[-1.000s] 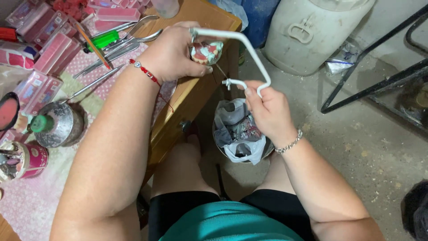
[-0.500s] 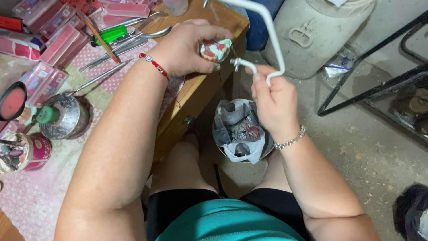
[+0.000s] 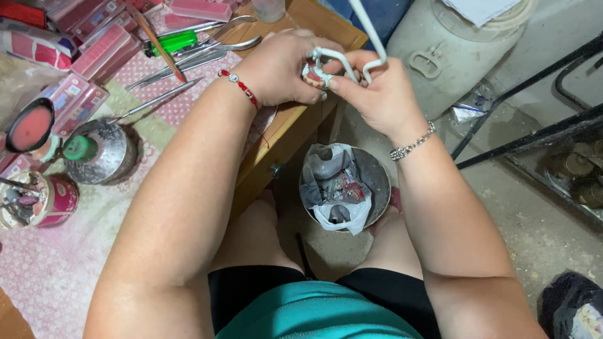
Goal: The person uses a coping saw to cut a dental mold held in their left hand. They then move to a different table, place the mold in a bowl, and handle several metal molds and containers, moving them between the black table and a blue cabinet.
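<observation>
Our left hand [image 3: 282, 72] grips the small pink-and-white denture model [image 3: 313, 75], cupped in its closed grip. Our right hand [image 3: 377, 94] closes on the bent white wire frame [image 3: 352, 59], which touches the model, above the wooden desk [image 3: 286, 135] edge.

A lined waste bin [image 3: 344, 188] stands on the floor; a green lighter [image 3: 171, 43] and pink boxes [image 3: 100, 53] lie on the table [image 3: 301, 119].

The scene is evenly and fairly brightly lit by soft, diffuse light with no strong direction visible. Shadows are faint: a soft one lies under the left forearm on the table [image 3: 75, 263], and darker shade gathers beneath the table's right edge and around the bucket [image 3: 377, 182] on the floor. Small glints show on the metal tools [image 3: 207, 47] near the table's far edge. Focus is sharp across the middle; the corners look slightly stretched by the wide lens.
</observation>
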